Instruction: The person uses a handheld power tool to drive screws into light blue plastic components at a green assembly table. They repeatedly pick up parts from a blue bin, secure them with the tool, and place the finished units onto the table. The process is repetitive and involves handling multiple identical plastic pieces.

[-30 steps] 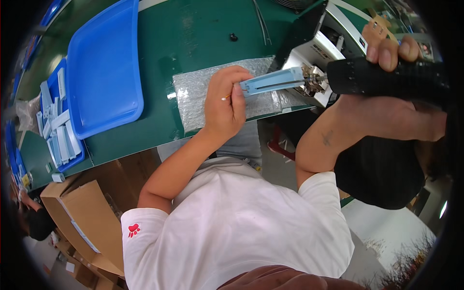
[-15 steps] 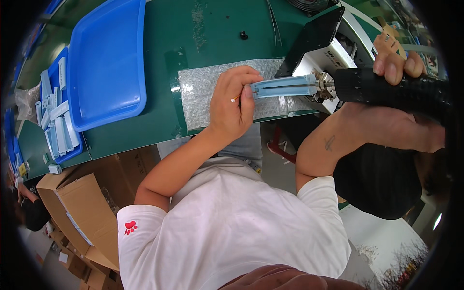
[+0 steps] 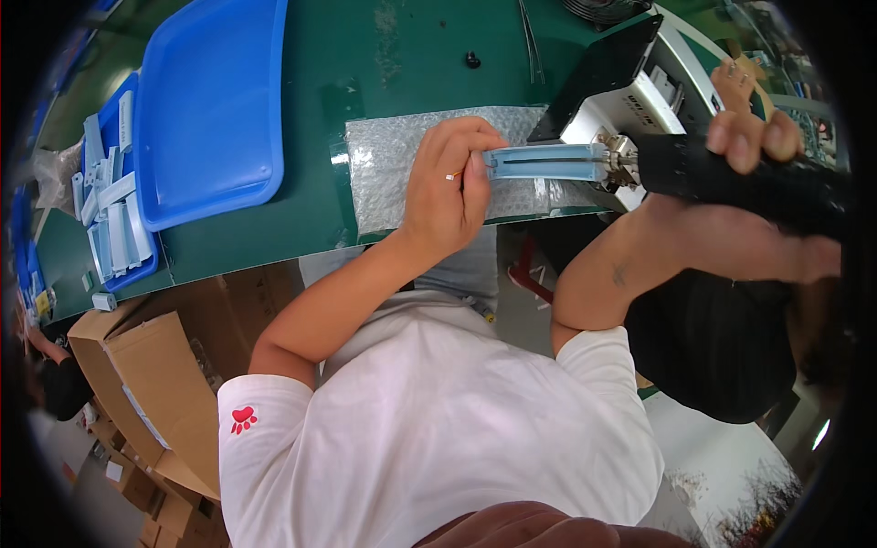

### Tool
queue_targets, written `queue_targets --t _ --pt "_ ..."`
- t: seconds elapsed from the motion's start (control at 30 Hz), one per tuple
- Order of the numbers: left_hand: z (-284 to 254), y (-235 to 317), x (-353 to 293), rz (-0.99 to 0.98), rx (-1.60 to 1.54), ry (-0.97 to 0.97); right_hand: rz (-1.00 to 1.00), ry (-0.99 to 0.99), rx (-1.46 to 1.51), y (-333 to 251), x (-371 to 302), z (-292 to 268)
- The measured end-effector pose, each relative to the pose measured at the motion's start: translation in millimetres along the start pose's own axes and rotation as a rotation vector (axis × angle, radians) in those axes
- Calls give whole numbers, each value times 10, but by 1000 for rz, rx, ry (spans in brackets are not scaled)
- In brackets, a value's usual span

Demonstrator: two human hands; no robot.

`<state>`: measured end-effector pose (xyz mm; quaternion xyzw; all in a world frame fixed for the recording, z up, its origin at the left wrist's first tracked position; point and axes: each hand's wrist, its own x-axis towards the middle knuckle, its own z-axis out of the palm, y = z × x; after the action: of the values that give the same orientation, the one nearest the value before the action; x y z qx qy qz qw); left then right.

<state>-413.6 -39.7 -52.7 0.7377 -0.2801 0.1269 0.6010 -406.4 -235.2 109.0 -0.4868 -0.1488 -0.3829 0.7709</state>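
A light-blue plastic channel piece (image 3: pixel 546 164) lies crosswise, with a long slot along it. My left hand (image 3: pixel 448 183) pinches its left end between thumb and fingers. The piece's other end meets a metal fitting (image 3: pixel 619 161) in front of a white and black machine (image 3: pixel 630 105). My right hand (image 3: pixel 751 139) is wrapped round a black cylindrical tool (image 3: pixel 694 169) that reaches to that metal fitting. Only some fingertips show over its top; the rest of the hand is hidden behind the tool or at the picture's dark rim.
Bubble wrap (image 3: pixel 384 178) lies on the green table (image 3: pixel 311 210) under my left hand. A large blue tray (image 3: pixel 212 119) stands to the left, beside a second tray of light-blue pieces (image 3: pixel 117 228). A small black part (image 3: pixel 472 60) sits farther back. Below the table edge is a cardboard box (image 3: pixel 160 374).
The whole view has shifted slightly, so the table things appear a little farther right. Both hands keep their hold, and the channel piece still meets the metal fitting.
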Motion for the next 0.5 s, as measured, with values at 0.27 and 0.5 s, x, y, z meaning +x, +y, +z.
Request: queue_targets --t 0.27,0.5 --pt "-176 118 105 -195 -84 -13 64 138 60 -306 478 54" --pt "-855 -51 882 -504 -130 -106 59 -168 79 -442 270 -334"
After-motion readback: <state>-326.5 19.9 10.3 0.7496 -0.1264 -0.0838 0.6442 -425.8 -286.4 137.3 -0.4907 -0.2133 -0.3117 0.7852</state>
